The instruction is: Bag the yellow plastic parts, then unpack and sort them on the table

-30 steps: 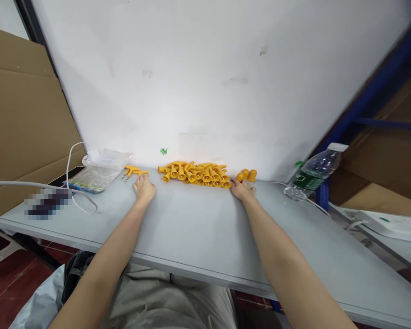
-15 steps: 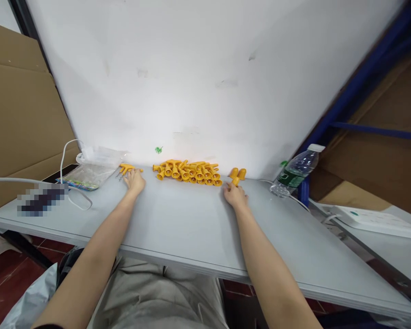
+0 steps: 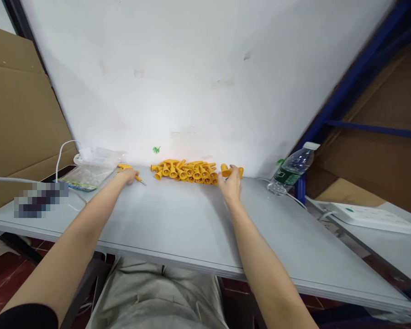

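On the left of the table, my left hand (image 3: pixel 126 176) has its fingers closed around a thin yellow piece with a spiral metal tip (image 3: pixel 142 181), which points right and toward me. More yellow handle-like parts (image 3: pixel 122 166) lie just behind that hand. Farther right, my right hand (image 3: pixel 231 183) grips a yellow cup-shaped cap (image 3: pixel 225 170), tipped sideways between thumb and fingers. Another yellow cap (image 3: pixel 240 172) shows partly behind its fingers. Between the hands is a stacked pile of yellow pieces (image 3: pixel 185 172) with flared, hollow ends facing me.
A clear plastic bottle (image 3: pixel 292 169) leans at the right by a blue metal post. Clear plastic bags (image 3: pixel 85 176), a white cable (image 3: pixel 59 160) and a blurred dark item (image 3: pixel 41 199) lie at the left. A white wall (image 3: pixel 198 91) rises behind the grey table (image 3: pixel 178 219).
My left hand has shifted left, and a piece with a metal tip now sticks out from it. The right hand has moved up and slightly left, with a cap now tipped in its fingers.
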The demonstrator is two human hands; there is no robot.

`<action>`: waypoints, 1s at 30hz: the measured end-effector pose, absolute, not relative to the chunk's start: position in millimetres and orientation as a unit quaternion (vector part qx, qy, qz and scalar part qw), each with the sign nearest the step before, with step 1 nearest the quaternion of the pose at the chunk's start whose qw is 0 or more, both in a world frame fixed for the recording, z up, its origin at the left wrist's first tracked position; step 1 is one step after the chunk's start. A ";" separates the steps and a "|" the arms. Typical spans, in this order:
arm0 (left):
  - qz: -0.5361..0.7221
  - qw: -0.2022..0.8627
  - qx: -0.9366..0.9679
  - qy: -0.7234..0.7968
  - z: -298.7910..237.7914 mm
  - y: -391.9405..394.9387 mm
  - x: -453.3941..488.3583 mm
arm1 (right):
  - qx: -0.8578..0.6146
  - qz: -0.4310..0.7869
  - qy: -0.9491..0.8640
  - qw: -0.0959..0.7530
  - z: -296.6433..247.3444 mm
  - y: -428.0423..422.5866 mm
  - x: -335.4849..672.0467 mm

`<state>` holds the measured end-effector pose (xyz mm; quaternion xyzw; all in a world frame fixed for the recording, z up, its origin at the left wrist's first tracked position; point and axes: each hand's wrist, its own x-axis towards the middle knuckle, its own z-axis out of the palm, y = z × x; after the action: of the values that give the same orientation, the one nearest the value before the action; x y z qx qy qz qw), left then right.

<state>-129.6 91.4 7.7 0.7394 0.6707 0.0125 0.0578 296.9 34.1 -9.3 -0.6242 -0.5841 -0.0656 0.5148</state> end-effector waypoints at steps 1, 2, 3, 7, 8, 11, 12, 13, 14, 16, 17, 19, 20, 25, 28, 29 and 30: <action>0.000 0.061 0.733 0.678 8.5 90.1 -127.3 | -0.619 -0.061 -0.585 0.520 -9.7 35.2 296.3; -0.014 0.065 0.726 0.685 9.4 88.2 -125.1 | -0.614 -0.057 -0.589 0.523 -10.1 36.2 296.0; -0.025 0.068 0.721 0.689 10.7 85.9 -123.2 | -0.606 -0.055 -0.594 0.526 -10.5 37.2 295.9; 0.008 0.073 0.723 0.687 18.7 73.9 -118.1 | -0.551 -0.070 -0.622 0.552 -9.8 39.5 292.9; 0.038 0.076 0.721 0.688 21.2 70.1 -116.2 | -0.533 -0.076 -0.630 0.560 -8.9 39.4 290.9; 0.163 0.100 0.698 0.690 28.0 57.4 -103.8 | -0.487 -0.078 -0.655 0.572 -4.4 37.1 281.5; 0.206 0.109 0.689 0.686 29.9 53.0 -96.9 | -0.474 -0.073 -0.664 0.574 -2.8 35.8 277.5; 0.247 0.116 0.679 0.681 31.3 48.8 -88.6 | -0.462 -0.066 -0.672 0.575 -1.4 34.5 273.4; 0.283 0.120 0.672 0.673 32.1 44.7 -79.4 | -0.448 -0.056 -0.683 0.575 -0.3 33.2 269.3; 0.336 0.124 0.659 0.661 31.0 37.7 -59.2 | -0.422 -0.031 -0.706 0.569 0.5 31.0 261.5; 0.356 0.125 0.655 0.654 28.7 34.6 -49.2 | -0.411 -0.017 -0.718 0.562 0.3 30.1 258.0; 0.388 0.123 0.658 0.633 20.7 29.1 -31.5 | -0.399 0.013 -0.741 0.540 -1.1 28.6 252.3; 0.398 0.119 0.664 0.622 15.4 26.5 -24.5 | -0.398 0.029 -0.752 0.525 -2.1 28.1 250.0; 0.411 0.089 0.681 0.600 -8.7 16.0 -13.0 | -0.390 0.111 -0.789 0.462 -6.4 27.0 244.5; 0.401 0.091 0.677 0.611 -12.2 12.7 -17.7 | -0.389 0.134 -0.789 0.457 -8.1 27.9 244.5; 0.396 0.093 0.675 0.616 -12.0 12.0 -19.4 | -0.388 0.139 -0.788 0.456 -8.6 28.3 244.7; 0.392 0.094 0.673 0.620 -11.4 11.5 -20.7 | -0.389 0.143 -0.787 0.457 -8.9 28.6 245.0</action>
<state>-20.7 11.5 -11.4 0.6730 0.6199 0.3924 0.0936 245.0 28.6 -8.9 -0.3885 -0.7875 0.1428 0.4567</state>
